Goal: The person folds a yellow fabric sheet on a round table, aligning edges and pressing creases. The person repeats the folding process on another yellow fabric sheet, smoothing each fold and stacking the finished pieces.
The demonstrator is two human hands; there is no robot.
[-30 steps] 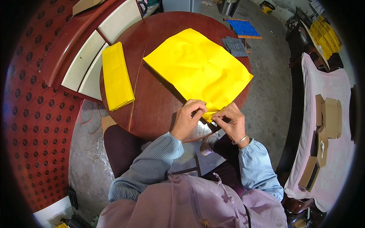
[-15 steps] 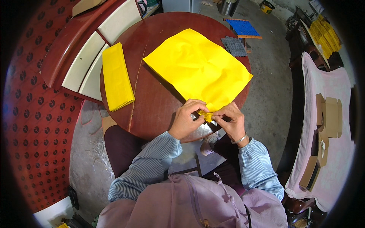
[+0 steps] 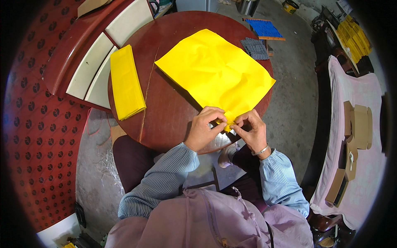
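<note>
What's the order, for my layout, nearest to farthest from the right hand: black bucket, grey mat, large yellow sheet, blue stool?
1. Large yellow sheet: against right hand
2. Grey mat: far right of table
3. Blue stool: beyond table
4. Black bucket: farthest right

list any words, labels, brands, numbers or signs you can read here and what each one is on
No text is readable.
Red sheeting: repeating dark emblems; any lettering is too small.
Yellow-and-black tub: any marking is too small and blurred.
Yellow sheet: no lettering visible.
Folded yellow stack: no lettering visible.
</note>
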